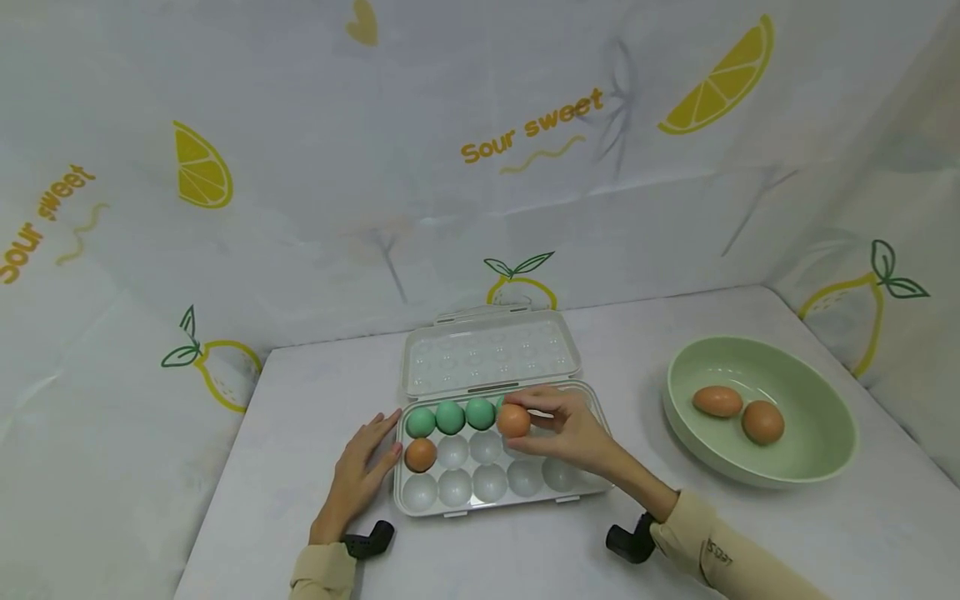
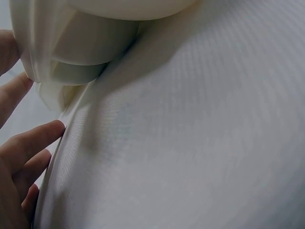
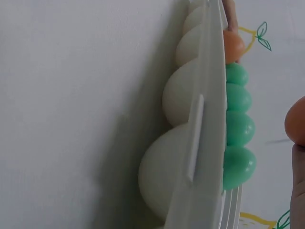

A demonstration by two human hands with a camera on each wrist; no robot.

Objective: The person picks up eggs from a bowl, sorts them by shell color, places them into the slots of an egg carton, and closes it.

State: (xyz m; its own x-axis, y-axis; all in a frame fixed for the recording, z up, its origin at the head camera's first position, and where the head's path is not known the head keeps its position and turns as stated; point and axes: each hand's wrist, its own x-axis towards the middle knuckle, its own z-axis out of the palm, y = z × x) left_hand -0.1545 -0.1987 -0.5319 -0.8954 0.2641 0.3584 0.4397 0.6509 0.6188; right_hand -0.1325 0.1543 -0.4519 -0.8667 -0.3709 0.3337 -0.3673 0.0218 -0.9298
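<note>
My right hand (image 1: pixel 566 429) pinches a brown egg (image 1: pixel 513 421) between thumb and fingers, above the white egg tray (image 1: pixel 471 502). That egg (image 3: pixel 298 121) shows at the right edge of the right wrist view, raised off the tray. Several green eggs (image 1: pixel 450 417) sit along the tray's back row, one partly hidden behind the held egg. Another brown egg (image 1: pixel 420 455) fills the left cup of the middle row. My left hand (image 1: pixel 362 467) touches the tray's left side with extended fingers; in the left wrist view its fingertips (image 2: pixel 24 82) meet the rim.
The tray's hinged lid (image 1: pixel 491 354) lies folded back behind it. To the right stands a pale green bowl (image 1: pixel 806 450) with two brown eggs (image 1: pixel 762 422) inside. A lemon-printed cloth (image 1: pixel 322 208) forms the back wall of the white tabletop (image 1: pixel 300 400).
</note>
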